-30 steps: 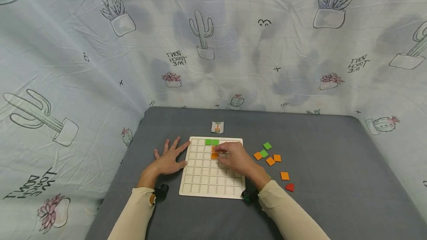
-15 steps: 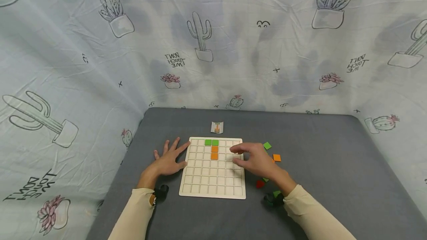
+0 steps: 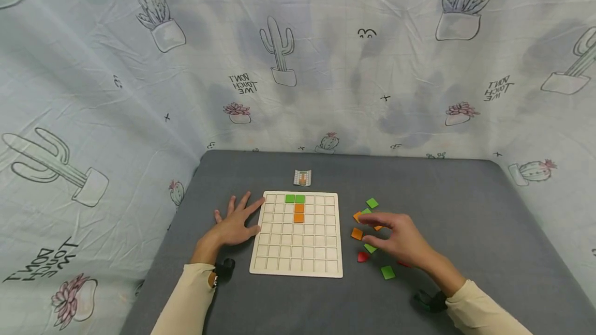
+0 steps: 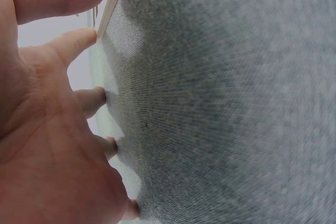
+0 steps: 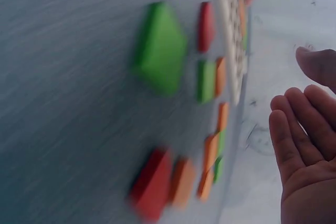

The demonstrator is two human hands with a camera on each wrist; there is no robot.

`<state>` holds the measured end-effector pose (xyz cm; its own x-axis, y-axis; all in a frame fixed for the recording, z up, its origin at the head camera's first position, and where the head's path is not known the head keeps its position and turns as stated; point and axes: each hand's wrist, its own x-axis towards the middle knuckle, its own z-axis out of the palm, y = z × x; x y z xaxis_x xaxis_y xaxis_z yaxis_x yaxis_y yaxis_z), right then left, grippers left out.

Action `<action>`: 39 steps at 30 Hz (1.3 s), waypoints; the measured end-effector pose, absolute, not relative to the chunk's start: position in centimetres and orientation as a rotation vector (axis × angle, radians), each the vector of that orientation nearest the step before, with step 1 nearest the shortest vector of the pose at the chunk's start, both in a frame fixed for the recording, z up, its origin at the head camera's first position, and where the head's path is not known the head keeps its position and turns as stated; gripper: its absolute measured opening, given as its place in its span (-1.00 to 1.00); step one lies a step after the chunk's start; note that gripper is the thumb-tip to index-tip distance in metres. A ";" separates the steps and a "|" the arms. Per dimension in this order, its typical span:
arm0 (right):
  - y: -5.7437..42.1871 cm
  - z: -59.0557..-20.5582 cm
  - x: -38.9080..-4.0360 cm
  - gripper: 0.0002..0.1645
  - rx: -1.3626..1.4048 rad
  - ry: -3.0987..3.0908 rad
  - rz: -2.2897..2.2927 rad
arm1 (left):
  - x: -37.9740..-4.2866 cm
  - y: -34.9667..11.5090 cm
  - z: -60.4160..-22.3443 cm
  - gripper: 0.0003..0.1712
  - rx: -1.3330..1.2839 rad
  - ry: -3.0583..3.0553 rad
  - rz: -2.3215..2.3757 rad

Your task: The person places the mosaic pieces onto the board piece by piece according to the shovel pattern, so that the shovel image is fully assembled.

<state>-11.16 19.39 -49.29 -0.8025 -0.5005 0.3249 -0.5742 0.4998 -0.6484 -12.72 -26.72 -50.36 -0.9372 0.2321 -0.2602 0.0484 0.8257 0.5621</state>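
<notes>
A pale wooden grid board (image 3: 279,242) lies on the grey table. Two green square tiles (image 3: 295,199) sit side by side in its top row, and two orange square tiles (image 3: 299,213) run down below the right one. My left hand (image 3: 235,226) rests with spread fingers at the board's left edge; in the left wrist view its thumb and index finger touch the board's edge (image 4: 113,3). Over the loose tiles right of the board hovers my right hand (image 3: 396,234), thumb and fingers apart, holding nothing. Beneath and around it lie an orange tile (image 3: 357,233) and a green tile (image 3: 387,272).
A small patterned card (image 3: 302,178) lies behind the board. Several loose tiles are scattered to the right, among them a red piece (image 3: 363,257) and another green tile (image 3: 372,203). A printed white cloth (image 3: 335,92) hangs behind the table.
My right hand has left the orange tiles on the board and moved right, over the loose pieces. My left hand has stayed at the board's edge.
</notes>
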 end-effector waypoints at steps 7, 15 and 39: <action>23.4 -49.9 -10.0 -0.45 0.844 -2.663 1.136 | -12.9 -27.6 -51.9 -0.08 0.256 2.718 0.875; 26.1 -50.2 -9.3 -0.44 0.751 -2.691 1.144 | -12.5 -26.8 -50.0 -0.10 0.226 2.694 0.798; 27.6 -52.2 -9.1 -0.51 0.700 -2.785 1.033 | -13.8 -28.1 -54.1 -0.08 0.277 2.756 0.831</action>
